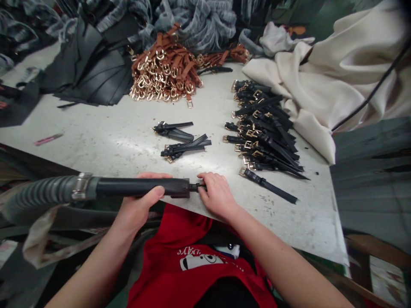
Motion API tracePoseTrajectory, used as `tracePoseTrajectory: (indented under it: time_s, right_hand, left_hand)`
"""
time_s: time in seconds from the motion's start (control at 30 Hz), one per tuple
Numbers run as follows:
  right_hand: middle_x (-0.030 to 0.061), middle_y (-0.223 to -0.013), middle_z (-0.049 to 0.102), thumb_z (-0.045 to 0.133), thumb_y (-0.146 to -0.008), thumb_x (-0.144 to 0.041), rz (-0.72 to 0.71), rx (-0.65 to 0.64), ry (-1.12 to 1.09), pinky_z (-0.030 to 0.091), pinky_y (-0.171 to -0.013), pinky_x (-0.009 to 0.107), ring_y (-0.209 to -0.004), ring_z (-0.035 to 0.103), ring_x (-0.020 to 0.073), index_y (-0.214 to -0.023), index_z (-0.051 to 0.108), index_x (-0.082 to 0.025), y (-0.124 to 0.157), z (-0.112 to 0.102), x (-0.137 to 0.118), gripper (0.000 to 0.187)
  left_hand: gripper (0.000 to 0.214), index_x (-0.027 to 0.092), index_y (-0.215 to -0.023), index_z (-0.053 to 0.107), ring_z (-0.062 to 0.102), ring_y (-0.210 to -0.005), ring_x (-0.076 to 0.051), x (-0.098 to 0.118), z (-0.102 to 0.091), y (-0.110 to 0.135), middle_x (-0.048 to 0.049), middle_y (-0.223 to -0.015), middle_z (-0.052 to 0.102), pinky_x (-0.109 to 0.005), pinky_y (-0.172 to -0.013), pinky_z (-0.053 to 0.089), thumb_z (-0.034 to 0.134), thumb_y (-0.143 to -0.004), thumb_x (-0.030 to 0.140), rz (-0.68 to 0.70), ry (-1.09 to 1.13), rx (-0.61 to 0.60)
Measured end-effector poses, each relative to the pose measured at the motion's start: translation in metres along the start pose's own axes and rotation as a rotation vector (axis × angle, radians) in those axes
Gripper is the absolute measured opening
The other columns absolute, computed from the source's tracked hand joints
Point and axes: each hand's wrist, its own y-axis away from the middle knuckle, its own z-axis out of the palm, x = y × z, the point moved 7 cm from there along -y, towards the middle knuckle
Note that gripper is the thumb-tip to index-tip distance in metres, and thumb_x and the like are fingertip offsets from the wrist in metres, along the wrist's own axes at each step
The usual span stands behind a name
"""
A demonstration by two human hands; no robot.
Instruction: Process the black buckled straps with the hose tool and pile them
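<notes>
My left hand is wrapped round a black tube from below, its thumb along the near side. A metal clamp joins the tube to a grey corrugated hose on the left. At the tube's flat right end, my right hand pinches a small black strap; its far part is hidden by the fingers. Beyond my hands lie two small bunches of black buckle straps. One single black strap with a gold buckle rests right of my right hand.
A pile of black buckle straps covers the table's right side. Brown straps with gold buckles are heaped at the back, beside black leather pieces. Cream cloth drapes over the right edge. A pink tool lies at left.
</notes>
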Motion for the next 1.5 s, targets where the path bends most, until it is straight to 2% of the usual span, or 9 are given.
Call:
tracePoseTrajectory:
  time_s: [0.23, 0.37, 0.5, 0.67, 0.83, 1.03, 1.13, 1.27, 1.5]
  right_hand:
    - [0.0099, -0.103, 0.066, 0.051, -0.088, -0.017, 0.006, 0.010, 0.000, 0.038, -0.085, 0.039, -0.096, 0.057, 0.0248, -0.118, 0.057, -0.017, 0.000, -0.001, 0.001, 0.030]
    - [0.0090, -0.102, 0.067, 0.051, -0.088, -0.018, -0.006, 0.000, -0.011, 0.038, -0.086, 0.039, -0.096, 0.057, 0.0243, -0.117, 0.057, -0.017, -0.001, -0.001, 0.000, 0.030]
    - [0.0089, -0.101, 0.067, 0.052, -0.087, -0.015, 0.013, 0.004, -0.008, 0.038, -0.086, 0.039, -0.096, 0.057, 0.0242, -0.118, 0.057, -0.016, -0.001, -0.001, 0.002, 0.032]
    - [0.0087, -0.101, 0.066, 0.053, -0.089, -0.018, -0.033, -0.008, 0.037, 0.038, -0.085, 0.038, -0.095, 0.057, 0.0240, -0.113, 0.061, -0.017, 0.001, 0.000, -0.001, 0.025]
    - [0.0075, -0.105, 0.064, 0.056, -0.091, -0.022, -0.118, -0.033, 0.092, 0.038, -0.084, 0.037, -0.099, 0.056, 0.0235, -0.106, 0.066, -0.022, -0.004, -0.002, -0.012, 0.018]
    - [0.0046, -0.095, 0.061, 0.065, -0.086, -0.021, -0.168, -0.193, 0.081, 0.040, -0.079, 0.031, -0.090, 0.057, 0.0192, -0.095, 0.068, -0.022, -0.017, 0.010, -0.017, 0.009]
    - [0.0036, -0.091, 0.060, 0.066, -0.085, -0.021, -0.161, -0.175, 0.071, 0.041, -0.078, 0.031, -0.088, 0.057, 0.0184, -0.086, 0.066, -0.020, -0.017, 0.011, -0.014, 0.001]
    - [0.0044, -0.096, 0.061, 0.067, -0.085, -0.021, -0.170, -0.139, 0.051, 0.041, -0.080, 0.032, -0.092, 0.057, 0.0193, -0.098, 0.066, -0.021, -0.014, 0.010, -0.012, 0.013]
    - [0.0056, -0.095, 0.063, 0.067, -0.085, -0.021, -0.170, -0.154, 0.056, 0.041, -0.079, 0.031, -0.091, 0.058, 0.0194, -0.094, 0.065, -0.018, -0.014, 0.011, -0.014, 0.010]
  left_hand:
    - [0.024, 0.022, -0.083, 0.070, 0.068, -0.089, -0.029, -0.003, 0.003, 0.001, -0.0065, -0.092, 0.075, -0.041, -0.084, 0.054, 0.081, -0.065, 0.032, 0.001, -0.030, -0.058]
    - [0.025, 0.022, -0.085, 0.069, 0.068, -0.089, -0.027, -0.001, -0.002, 0.005, -0.0056, -0.092, 0.075, -0.038, -0.082, 0.054, 0.081, -0.065, 0.031, 0.002, 0.008, 0.017]
    - [0.021, 0.021, -0.082, 0.069, 0.068, -0.088, -0.025, -0.001, 0.010, 0.007, -0.0053, -0.090, 0.076, -0.036, -0.082, 0.053, 0.080, -0.065, 0.027, 0.023, -0.013, -0.055]
    - [0.025, 0.018, -0.078, 0.068, 0.064, -0.066, -0.019, 0.007, -0.030, 0.011, -0.0069, -0.082, 0.075, -0.026, -0.051, 0.048, 0.080, -0.060, 0.030, -0.034, 0.114, 0.163]
    - [0.026, 0.021, -0.078, 0.070, 0.064, -0.068, -0.019, 0.021, -0.065, 0.031, -0.0054, -0.082, 0.077, -0.023, -0.050, 0.047, 0.082, -0.056, 0.029, 0.020, 0.187, 0.289]
    - [0.028, 0.024, -0.080, 0.073, 0.065, -0.072, -0.022, 0.008, -0.062, 0.045, -0.0063, -0.086, 0.077, -0.027, -0.052, 0.049, 0.082, -0.057, 0.036, -0.068, 0.251, 0.229]
    - [0.027, 0.024, -0.080, 0.072, 0.065, -0.070, -0.024, 0.007, -0.062, 0.045, -0.0072, -0.086, 0.076, -0.029, -0.050, 0.047, 0.081, -0.058, 0.037, -0.058, 0.241, 0.220]
    - [0.027, 0.023, -0.078, 0.072, 0.062, -0.063, -0.021, 0.007, -0.059, 0.043, -0.0079, -0.083, 0.076, -0.028, -0.047, 0.046, 0.082, -0.057, 0.037, -0.047, 0.219, 0.212]
    - [0.029, 0.021, -0.081, 0.071, 0.064, -0.068, -0.020, -0.001, -0.057, 0.045, -0.0077, -0.085, 0.077, -0.025, -0.049, 0.047, 0.083, -0.059, 0.036, -0.068, 0.283, 0.188]
